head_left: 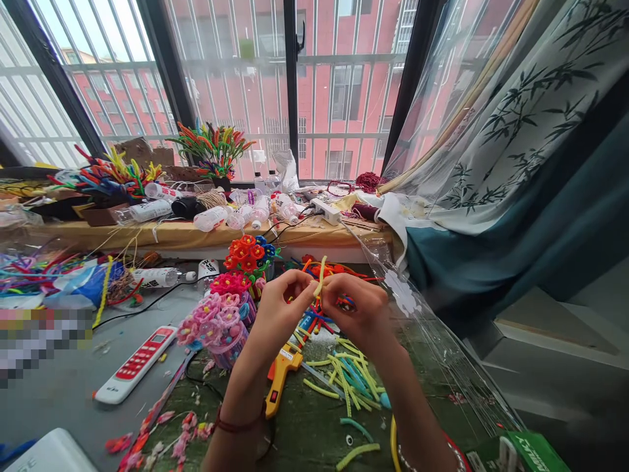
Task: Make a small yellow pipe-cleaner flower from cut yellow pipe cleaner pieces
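Observation:
Both my hands are raised over the table and pinch one yellow-green pipe cleaner (321,278) that stands up between them. My left hand (281,307) grips it from the left with closed fingers. My right hand (354,308) closes on it from the right, with more coloured pipe cleaner pieces under its fingers. Below my hands lie several loose yellow-green and teal pipe cleaner pieces (350,377) and an orange glue gun (280,377).
Pink, red and blue pipe-cleaner flowers (230,308) stand left of my hands. A white and red remote (135,364) lies at the left. Bottles (211,217) and pipe-cleaner bouquets (212,147) crowd the window sill. A clear plastic sheet (432,334) and a curtain hang at the right.

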### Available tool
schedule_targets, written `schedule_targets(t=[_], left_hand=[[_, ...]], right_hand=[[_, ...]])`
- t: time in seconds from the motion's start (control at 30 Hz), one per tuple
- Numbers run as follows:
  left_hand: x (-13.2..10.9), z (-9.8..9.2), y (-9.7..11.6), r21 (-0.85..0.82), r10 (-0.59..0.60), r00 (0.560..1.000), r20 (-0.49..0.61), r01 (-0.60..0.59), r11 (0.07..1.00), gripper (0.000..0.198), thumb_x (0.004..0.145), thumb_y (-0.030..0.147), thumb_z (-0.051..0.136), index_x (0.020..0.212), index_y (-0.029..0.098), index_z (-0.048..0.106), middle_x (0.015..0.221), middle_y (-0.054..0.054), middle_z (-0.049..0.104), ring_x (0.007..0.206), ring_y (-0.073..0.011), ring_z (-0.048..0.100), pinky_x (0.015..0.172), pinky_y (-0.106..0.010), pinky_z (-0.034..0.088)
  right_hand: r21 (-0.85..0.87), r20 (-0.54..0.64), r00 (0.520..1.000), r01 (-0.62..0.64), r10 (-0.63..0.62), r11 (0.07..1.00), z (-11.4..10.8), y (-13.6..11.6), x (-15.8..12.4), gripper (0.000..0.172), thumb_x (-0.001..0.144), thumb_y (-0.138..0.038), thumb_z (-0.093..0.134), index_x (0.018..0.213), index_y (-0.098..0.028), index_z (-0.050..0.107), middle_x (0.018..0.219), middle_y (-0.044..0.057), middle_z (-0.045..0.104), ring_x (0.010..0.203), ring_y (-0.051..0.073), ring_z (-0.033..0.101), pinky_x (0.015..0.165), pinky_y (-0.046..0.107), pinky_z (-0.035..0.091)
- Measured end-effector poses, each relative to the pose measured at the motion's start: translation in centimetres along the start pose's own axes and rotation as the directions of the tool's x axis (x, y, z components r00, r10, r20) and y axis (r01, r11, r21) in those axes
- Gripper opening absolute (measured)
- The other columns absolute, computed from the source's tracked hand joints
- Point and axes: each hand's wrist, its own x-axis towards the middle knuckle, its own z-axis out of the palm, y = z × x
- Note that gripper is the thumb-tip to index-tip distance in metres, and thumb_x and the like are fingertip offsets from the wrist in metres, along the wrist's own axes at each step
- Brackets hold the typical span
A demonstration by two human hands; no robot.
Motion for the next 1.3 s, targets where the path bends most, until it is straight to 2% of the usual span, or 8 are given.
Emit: schedule_targets(t=[0.13, 0.27, 0.47, 0.6, 0.77, 0.9, 1.1, 1.3], left_hand=[[0.1, -0.1, -0.4, 0.080, 0.121, 0.992, 0.042, -0.124, 0.989, 0.012, 0.083, 0.024, 0.067, 0.076, 0.015, 0.062, 0.069, 0.002, 0.052, 0.065, -0.0122, 0.045, 0.059, -0.024, 0.037], [0.3, -0.4, -0.7, 0.150, 0.268, 0.958, 0.102, -0.281, 0.948, 0.013, 0.086, 0.022, 0.065, 0.075, 0.016, 0.061, 0.076, -0.001, 0.056, 0.073, -0.0146, 0.051, 0.066, -0.026, 0.041], [0.0, -1.3, -0.2, 0.124, 0.299, 0.918, 0.261, -0.339, 0.932, 0.016, 0.090, 0.025, 0.064, 0.076, 0.016, 0.062, 0.078, -0.003, 0.060, 0.076, -0.0159, 0.054, 0.069, -0.027, 0.043], [-0.1, -1.3, -0.1, 0.107, 0.317, 0.911, 0.265, -0.355, 0.929, 0.016, 0.090, 0.025, 0.065, 0.077, 0.016, 0.064, 0.078, -0.004, 0.061, 0.075, -0.0158, 0.055, 0.068, -0.027, 0.044], [0.1, -1.3, -0.6, 0.105, 0.246, 0.953, 0.179, -0.267, 0.958, 0.009, 0.088, 0.025, 0.067, 0.087, 0.016, 0.067, 0.077, -0.002, 0.063, 0.070, -0.0138, 0.055, 0.065, -0.025, 0.045], [0.1, -1.3, -1.0, -0.059, 0.208, 0.969, 0.132, -0.202, 0.978, 0.027, 0.082, 0.025, 0.075, 0.107, 0.019, 0.068, 0.090, -0.003, 0.069, 0.079, -0.0154, 0.062, 0.074, -0.027, 0.051], [0.2, -0.7, -1.5, -0.218, 0.182, 0.983, -0.024, -0.183, 0.959, 0.016, 0.076, 0.032, 0.080, 0.081, 0.017, 0.075, 0.075, -0.002, 0.069, 0.069, -0.0139, 0.061, 0.064, -0.023, 0.050], [0.2, -0.7, -1.5, -0.278, 0.175, 0.985, 0.009, -0.165, 0.946, 0.010, 0.075, 0.026, 0.082, 0.077, 0.018, 0.076, 0.071, -0.001, 0.069, 0.064, -0.0109, 0.059, 0.060, -0.020, 0.048]], right_hand=[[0.196, -0.022, 0.977, -0.204, 0.213, 0.959, 0.2, -0.1, 0.2, 0.023, 0.075, -0.010, 0.062, 0.063, -0.023, 0.048, 0.062, -0.003, 0.056, 0.058, 0.014, 0.053, 0.061, 0.027, 0.044], [0.476, 0.053, 0.897, -0.409, 0.439, 0.779, 0.2, -0.2, 0.6, 0.026, 0.068, -0.016, 0.068, 0.056, -0.022, 0.045, 0.056, -0.006, 0.051, 0.052, 0.011, 0.046, 0.053, 0.025, 0.039], [0.705, 0.312, 0.804, -0.553, 0.507, 0.444, -0.2, 0.3, 0.8, 0.033, 0.059, -0.019, 0.076, 0.052, -0.021, 0.044, 0.052, -0.005, 0.057, 0.045, 0.008, 0.046, 0.046, 0.022, 0.036], [0.744, 0.378, 0.756, -0.592, 0.535, 0.311, 0.0, 0.6, 0.7, 0.037, 0.057, -0.019, 0.077, 0.049, -0.022, 0.041, 0.046, -0.008, 0.053, 0.040, 0.007, 0.042, 0.043, 0.022, 0.037], [0.785, 0.269, 0.767, -0.525, 0.583, 0.328, 0.2, 0.6, 0.8, 0.038, 0.059, -0.020, 0.078, 0.049, -0.021, 0.041, 0.049, -0.007, 0.054, 0.045, 0.008, 0.048, 0.048, 0.022, 0.041], [0.791, 0.181, 0.760, -0.490, 0.624, 0.367, 0.1, 0.2, 1.0, 0.035, 0.061, -0.024, 0.083, 0.054, -0.020, 0.048, 0.056, -0.006, 0.059, 0.053, 0.009, 0.056, 0.055, 0.022, 0.047], [0.769, 0.317, 0.736, -0.569, 0.598, 0.291, -0.3, -0.3, 1.1, 0.034, 0.059, -0.027, 0.088, 0.082, -0.022, 0.063, 0.066, -0.003, 0.071, 0.058, 0.014, 0.068, 0.057, 0.025, 0.053], [0.708, 0.470, 0.748, -0.637, 0.469, 0.305, -0.8, 0.4, 0.7, 0.022, 0.070, -0.030, 0.085, 0.087, -0.019, 0.075, 0.076, 0.001, 0.076, 0.066, 0.014, 0.070, 0.068, 0.027, 0.057]])
